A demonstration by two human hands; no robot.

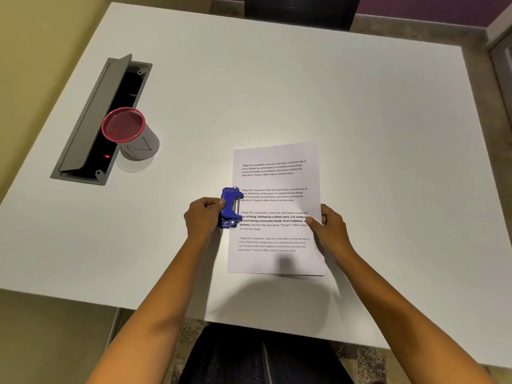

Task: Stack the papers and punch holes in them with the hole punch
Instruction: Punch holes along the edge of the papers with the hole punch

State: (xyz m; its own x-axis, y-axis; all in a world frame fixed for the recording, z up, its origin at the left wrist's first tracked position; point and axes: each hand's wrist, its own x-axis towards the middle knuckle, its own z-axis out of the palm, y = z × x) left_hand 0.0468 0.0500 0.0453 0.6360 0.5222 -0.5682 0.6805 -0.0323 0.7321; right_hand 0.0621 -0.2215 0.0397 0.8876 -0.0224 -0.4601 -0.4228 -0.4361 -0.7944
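Blue hole punch, white printed papers

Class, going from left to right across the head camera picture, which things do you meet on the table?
pink mesh cup → left hand → hole punch → papers → right hand

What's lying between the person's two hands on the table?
In the head view, the blue hole punch, gripped by the left hand, and the printed papers, whose right edge the right hand holds.
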